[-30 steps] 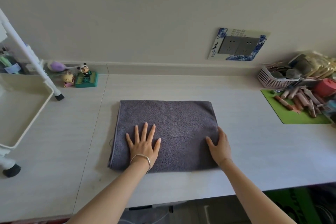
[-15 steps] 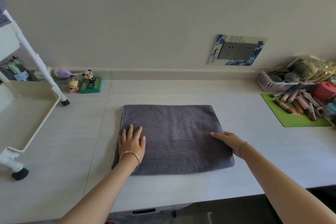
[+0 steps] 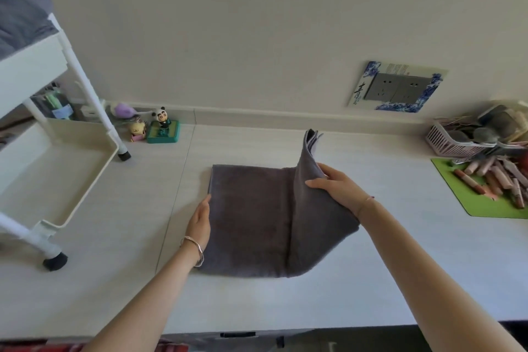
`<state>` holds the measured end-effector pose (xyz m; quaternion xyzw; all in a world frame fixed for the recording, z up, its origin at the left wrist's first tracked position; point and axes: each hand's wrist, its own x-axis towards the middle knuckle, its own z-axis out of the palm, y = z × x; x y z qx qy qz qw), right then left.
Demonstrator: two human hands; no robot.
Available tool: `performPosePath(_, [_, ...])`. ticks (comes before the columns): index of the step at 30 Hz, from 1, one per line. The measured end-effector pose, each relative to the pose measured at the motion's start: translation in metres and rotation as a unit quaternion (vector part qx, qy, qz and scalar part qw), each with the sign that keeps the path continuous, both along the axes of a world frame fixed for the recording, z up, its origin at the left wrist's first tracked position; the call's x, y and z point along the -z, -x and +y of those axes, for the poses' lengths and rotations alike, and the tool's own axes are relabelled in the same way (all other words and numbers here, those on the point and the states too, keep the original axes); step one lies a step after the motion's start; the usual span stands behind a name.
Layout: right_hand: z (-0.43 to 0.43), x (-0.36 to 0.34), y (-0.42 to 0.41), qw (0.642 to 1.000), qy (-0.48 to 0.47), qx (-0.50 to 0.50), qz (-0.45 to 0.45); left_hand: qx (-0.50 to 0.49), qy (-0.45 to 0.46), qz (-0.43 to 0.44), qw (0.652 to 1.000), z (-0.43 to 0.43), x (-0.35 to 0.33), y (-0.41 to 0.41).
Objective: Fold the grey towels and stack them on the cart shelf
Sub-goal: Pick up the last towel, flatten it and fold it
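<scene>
On the worktop (image 3: 400,266) straight ahead of me, in the head view, the grey towel (image 3: 251,223) lies already folded to a rectangle, and I judge the step in hand to be the next fold, right half over left. My right grip (image 3: 337,190) is closed on the towel's right edge, thumb on the near face and fingers behind. It holds that side up so the flap stands with its far corner pointing toward 12 o'clock, while the rest lies flat. My left grip (image 3: 200,221) holds nothing: with fingers straight, it rests along the towel's left edge at 9 o'clock, touching it, I think to steady it. The next move, as I read it, calls for carrying the raised flap across toward 9 o'clock and laying its edge on the left edge without dragging the layer beneath. The folded towel then belongs on the cart (image 3: 85,88) at 10 o'clock, whose upper shelf (image 3: 34,66) carries a grey pile (image 3: 20,17), likely towels done. Its lower tray (image 3: 43,180) sits near the towel's left side. The surface is pale wood grain, set against a plain cream wall (image 3: 257,23). A panda figurine (image 3: 162,117) stands at 11 o'clock, a framed double socket (image 3: 400,87) hangs at 1 o'clock, and a pink basket (image 3: 448,141) and green mat (image 3: 480,203) sit at 2 o'clock.
</scene>
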<state>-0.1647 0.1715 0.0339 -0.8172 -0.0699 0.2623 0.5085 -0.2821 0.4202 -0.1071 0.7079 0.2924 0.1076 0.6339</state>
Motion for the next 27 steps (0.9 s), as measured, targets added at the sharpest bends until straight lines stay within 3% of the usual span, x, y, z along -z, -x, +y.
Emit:
performPosePath(7, [0.107, 0.036, 0.044, 0.997, 0.024, -0.031, -0.07, -0.023, 0.177, 0.018, 0.984, 0.012, 0.015, -0.005])
performPosePath(15, [0.162, 0.087, 0.08, 0.988, 0.114, -0.078, -0.077, -0.022, 0.273, -0.002, 0.962, 0.011, 0.002, 0.001])
performPosePath(20, [0.172, 0.103, 0.084, 0.977, 0.168, -0.105, -0.085, 0.012, 0.25, 0.009, 0.968, 0.01, 0.002, 0.001])
performPosePath(24, [0.168, 0.098, 0.077, 0.968, 0.152, -0.17, -0.1, -0.004, 0.285, 0.008, 0.959, 0.016, -0.003, 0.002])
performPosePath(25, [0.162, 0.093, 0.074, 0.97, 0.136, -0.169, -0.11, 0.004, 0.264, 0.01, 0.964, 0.019, -0.008, 0.002])
performPosePath(27, [0.146, 0.09, 0.063, 0.968, 0.103, -0.116, -0.198, 0.045, 0.126, 0.019, 0.991, 0.023, -0.016, 0.0])
